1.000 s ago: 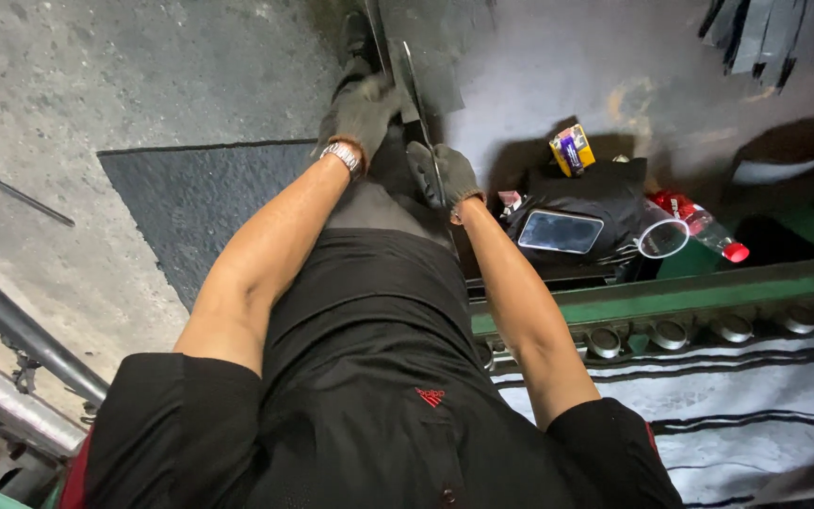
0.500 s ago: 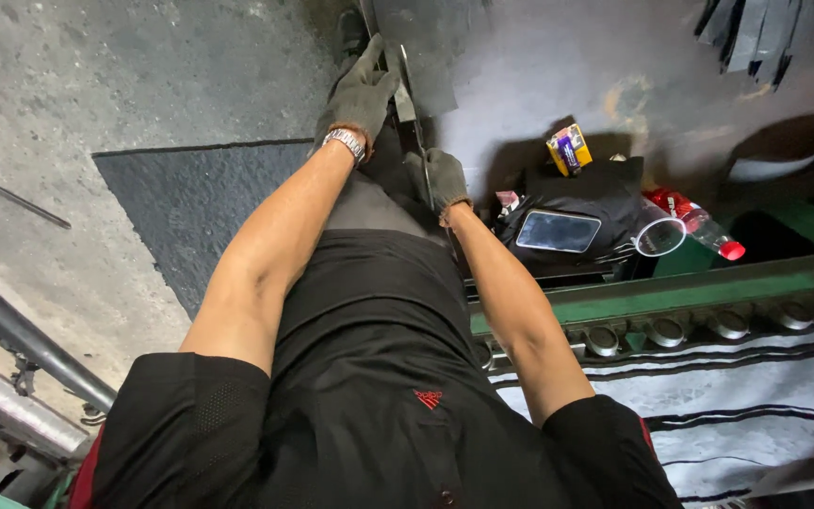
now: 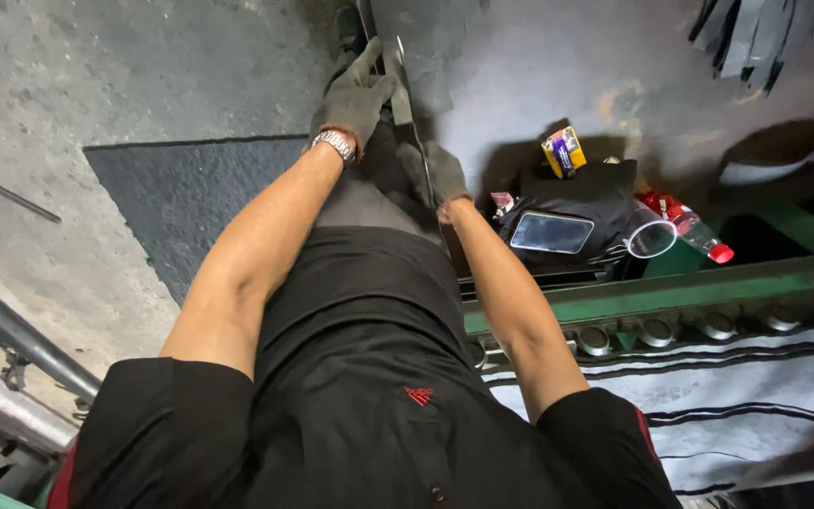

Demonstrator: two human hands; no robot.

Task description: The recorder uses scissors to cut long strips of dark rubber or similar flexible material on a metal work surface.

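- Dark flat sheet [image 3: 405, 80], a thin, dull metal-looking piece, stands on edge at the far middle of the scene, running from between the person's legs up toward the top of the view.
- The left hand [image 3: 355, 94], in a grey work glove with a metal wristwatch [image 3: 335, 142] at the cuff, lies flat against the sheet's left face, fingers stretched out and close together, pressing rather than gripping.
- The right hand [image 3: 443, 172], also gloved, sits nearer on the sheet's right edge; its fingers look curled onto the edge, though how firmly they clamp I cannot tell.
- As for progress, the sheet is held between both hands and not set down or fixed to anything visible; where its far end goes is hidden.
- Right of the hands, a black bag [image 3: 581, 203] rests on the floor with a phone [image 3: 551, 232] on top, a small yellow box [image 3: 563, 151] beyond it and a red-capped plastic bottle [image 3: 682, 226] just beside.
- A green metal rail [image 3: 671, 292] crosses near right; a dark mat [image 3: 186, 188] lies left.
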